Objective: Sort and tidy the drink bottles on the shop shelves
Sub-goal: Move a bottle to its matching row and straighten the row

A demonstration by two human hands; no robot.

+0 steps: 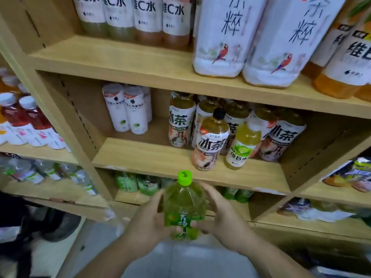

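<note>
A green bottle (pixel 183 205) is held upright between both hands, in front of the shelves and a little below the edge of the middle shelf (pixel 152 157); no shelf is touched by it. The left hand (pixel 147 223) is curled round its left side and the right hand (pixel 220 219) round its right side, so neither hand is free. The step in hand seems to be the carrying of one bottle to its proper place, and the placing is not yet done. On the middle shelf a bare part is seen between the white bottles (pixel 128 111) at the back left and the iced tea bottles (pixel 209 141) on the right, where one yellow-green bottle (pixel 242 147) of another kind stands in front. Green items (pixel 138 183) are seen on the shelf below, but they are too blurred to be named. For the next move a place must be chosen, the bottle kept upright, and the neighbours not knocked. The bottle is of clear plastic, filled with a green-yellow drink, and closed by a bright green cap (pixel 184 177); a green label with white characters is wrapped round its lower part.
</note>
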